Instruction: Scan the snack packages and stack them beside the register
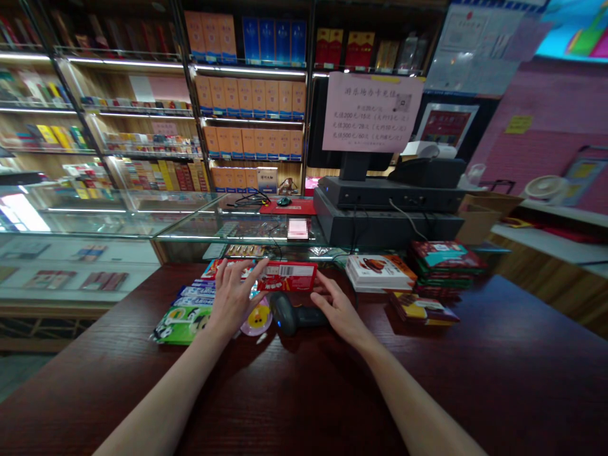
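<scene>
A red printed box (304, 277) with a white barcode panel is raised over the dark wooden counter, its barcode side towards me. My left hand (234, 294) grips its left end, index finger at the top edge and thumb low. At the other end, the fingers of my right hand (336, 305) meet the box's right edge. Just below it lies a black barcode scanner (294, 315) with a small blue light. Beside my left hand are a green packet (183, 324), blue-and-white packets (199, 292) and a round purple-and-yellow item (258, 318), partly covered.
White boxes (380, 273), a stack of dark green-and-red packets (444, 266) and a yellow-brown packet (422, 308) lie on the right. Behind stand a glass display case (190, 228), a black till (387, 212) and a screen bearing a paper notice (373, 113).
</scene>
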Tool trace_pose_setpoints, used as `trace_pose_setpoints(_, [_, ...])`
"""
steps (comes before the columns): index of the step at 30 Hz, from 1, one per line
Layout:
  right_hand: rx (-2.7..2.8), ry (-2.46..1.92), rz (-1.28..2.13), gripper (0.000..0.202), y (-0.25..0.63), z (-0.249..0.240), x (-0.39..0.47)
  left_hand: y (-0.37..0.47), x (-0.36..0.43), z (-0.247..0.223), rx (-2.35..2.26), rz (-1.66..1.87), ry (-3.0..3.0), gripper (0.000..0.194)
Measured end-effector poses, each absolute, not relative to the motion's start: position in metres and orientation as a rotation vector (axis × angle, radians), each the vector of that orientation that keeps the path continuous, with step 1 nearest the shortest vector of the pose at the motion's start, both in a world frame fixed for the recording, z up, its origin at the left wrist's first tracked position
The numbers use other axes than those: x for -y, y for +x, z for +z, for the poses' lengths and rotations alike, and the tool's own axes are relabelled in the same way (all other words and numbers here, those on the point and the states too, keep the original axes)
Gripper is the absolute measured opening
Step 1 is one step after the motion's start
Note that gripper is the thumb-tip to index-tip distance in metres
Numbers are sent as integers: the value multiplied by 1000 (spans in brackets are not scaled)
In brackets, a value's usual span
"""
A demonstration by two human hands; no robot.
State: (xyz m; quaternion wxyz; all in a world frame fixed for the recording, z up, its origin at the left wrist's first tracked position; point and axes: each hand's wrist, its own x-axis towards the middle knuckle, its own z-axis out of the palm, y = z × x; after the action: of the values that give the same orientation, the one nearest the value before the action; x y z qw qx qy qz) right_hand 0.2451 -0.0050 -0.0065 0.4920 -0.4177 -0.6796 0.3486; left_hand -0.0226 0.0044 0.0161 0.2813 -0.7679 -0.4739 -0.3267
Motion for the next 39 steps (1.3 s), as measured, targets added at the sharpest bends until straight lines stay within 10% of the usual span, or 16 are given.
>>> trace_pose_setpoints(39, [1544,-1033,887,62,247,-15,0,-12,-14,1,1539,-1468,-2355,53])
